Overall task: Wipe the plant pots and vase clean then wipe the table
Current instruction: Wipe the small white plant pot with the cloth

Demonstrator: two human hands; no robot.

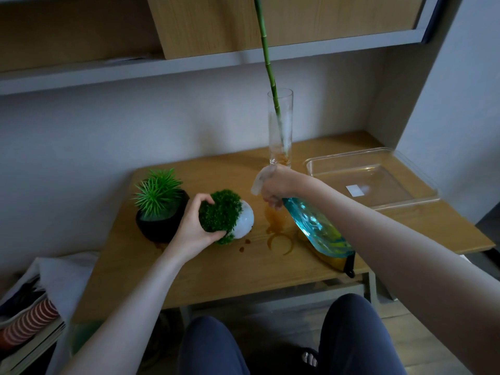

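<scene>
left hand curls round the mossy top of the white pot, tipped over mid-table | right hand grips spray bottle, just right of it | pot looks smooth, light, breakable; likely slippery wet; moss soft, better cup the round body

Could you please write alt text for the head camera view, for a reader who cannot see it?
A person's left hand tilts a white plant pot while the right hand aims a blue spray bottle at it, above brown stains on a wooden table.
</scene>
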